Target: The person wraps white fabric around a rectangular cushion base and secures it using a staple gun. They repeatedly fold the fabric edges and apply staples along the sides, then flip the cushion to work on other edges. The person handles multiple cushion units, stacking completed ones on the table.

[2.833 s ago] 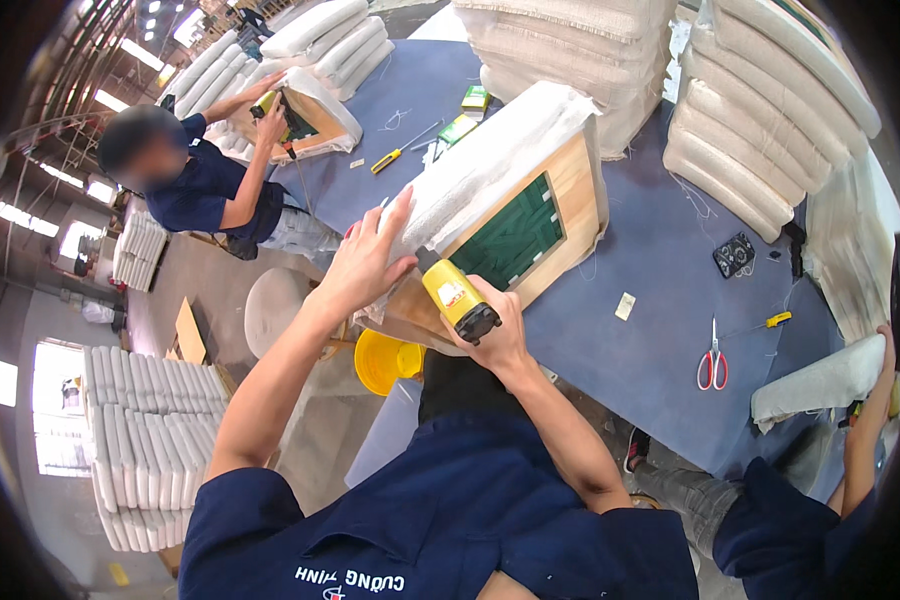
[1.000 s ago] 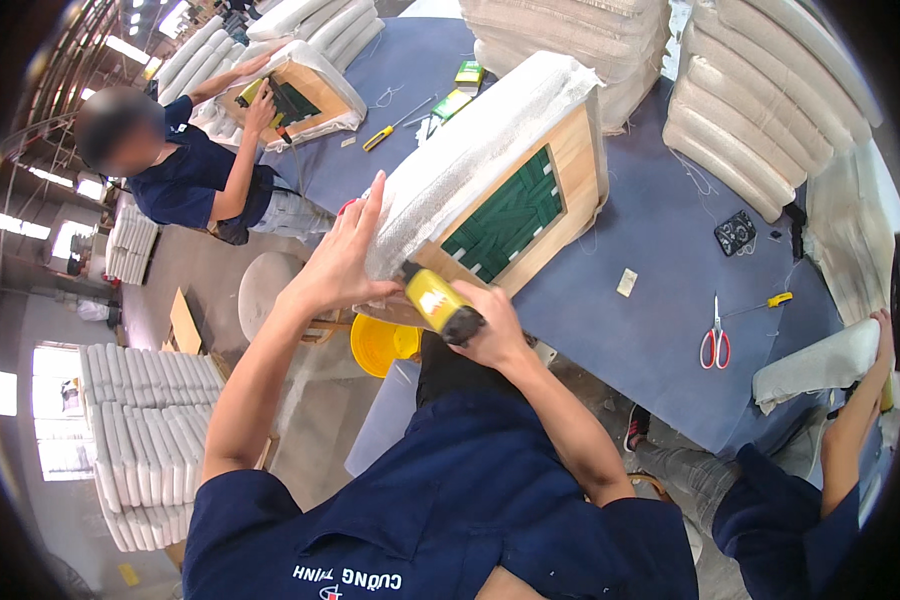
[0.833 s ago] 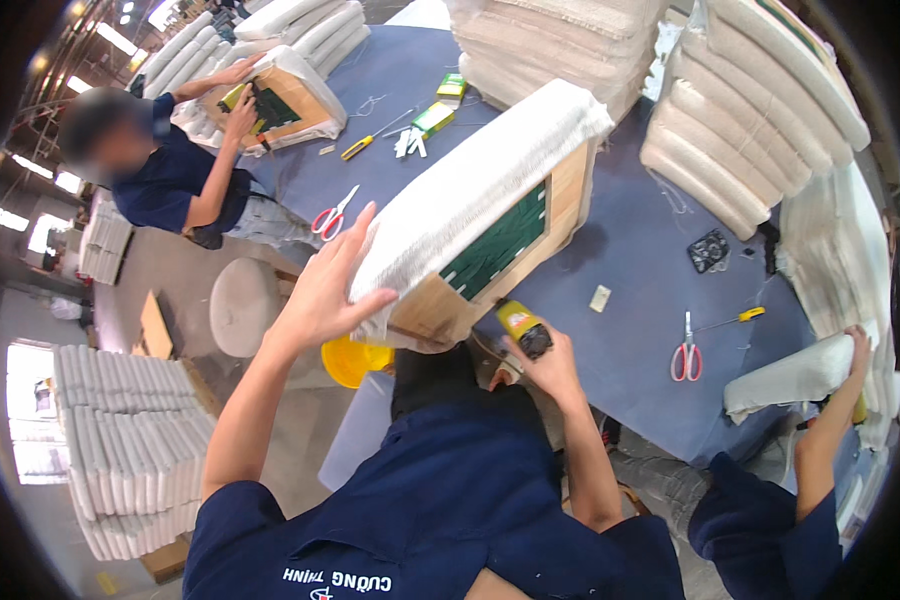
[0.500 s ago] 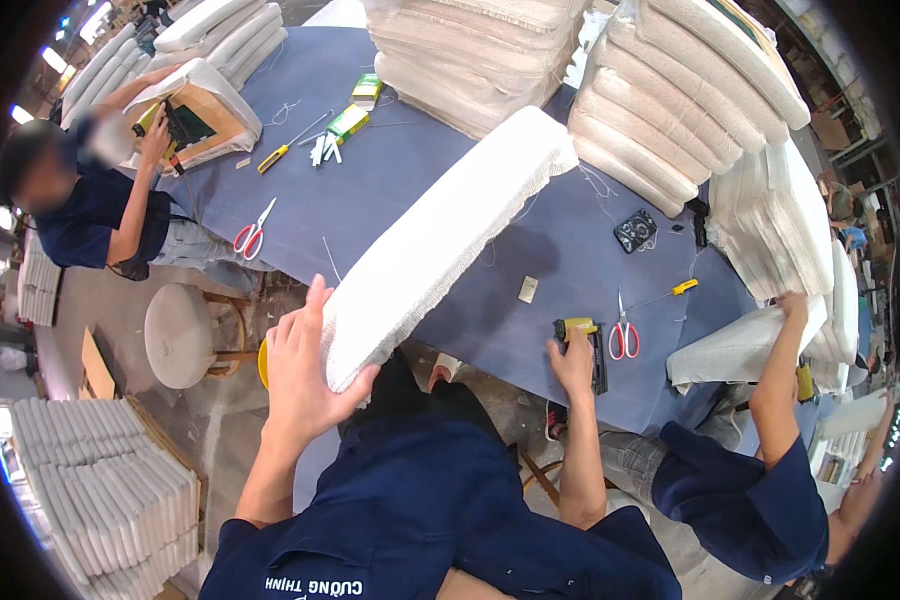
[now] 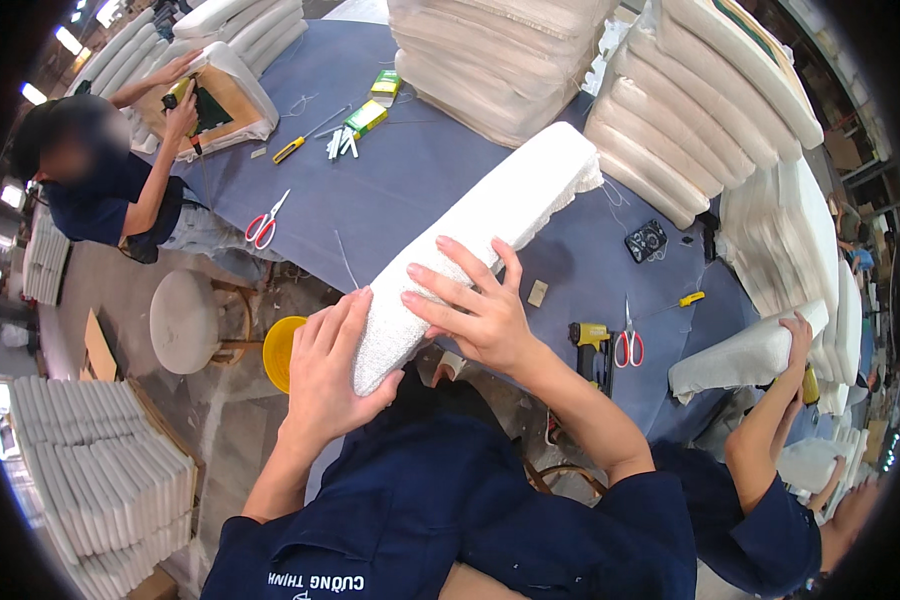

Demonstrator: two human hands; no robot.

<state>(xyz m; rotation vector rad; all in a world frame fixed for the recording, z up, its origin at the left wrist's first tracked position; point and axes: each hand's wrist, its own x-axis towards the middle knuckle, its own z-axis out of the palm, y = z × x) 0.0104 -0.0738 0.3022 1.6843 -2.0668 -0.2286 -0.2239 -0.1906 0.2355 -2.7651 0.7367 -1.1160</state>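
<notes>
A long white fabric-covered cushion (image 5: 490,225) lies lengthways on the blue table (image 5: 390,180), its near end at the table's front edge. My left hand (image 5: 330,365) presses flat against the cushion's near left side. My right hand (image 5: 475,305) rests on top of the near end with fingers spread. A yellow and black staple gun (image 5: 592,350) lies on the table just right of my right arm, held by nobody.
Red-handled scissors (image 5: 627,345) lie beside the staple gun, another pair (image 5: 262,225) at the left. Stacks of white cushions (image 5: 690,110) crowd the table's far side. One person (image 5: 100,185) works at the left, another (image 5: 770,430) at the right. A stool (image 5: 185,320) and yellow bucket (image 5: 280,350) stand below.
The cushion was turned over from frame side up to fabric side up. My right hand put the staple gun down on the table and moved onto the cushion's near end.
</notes>
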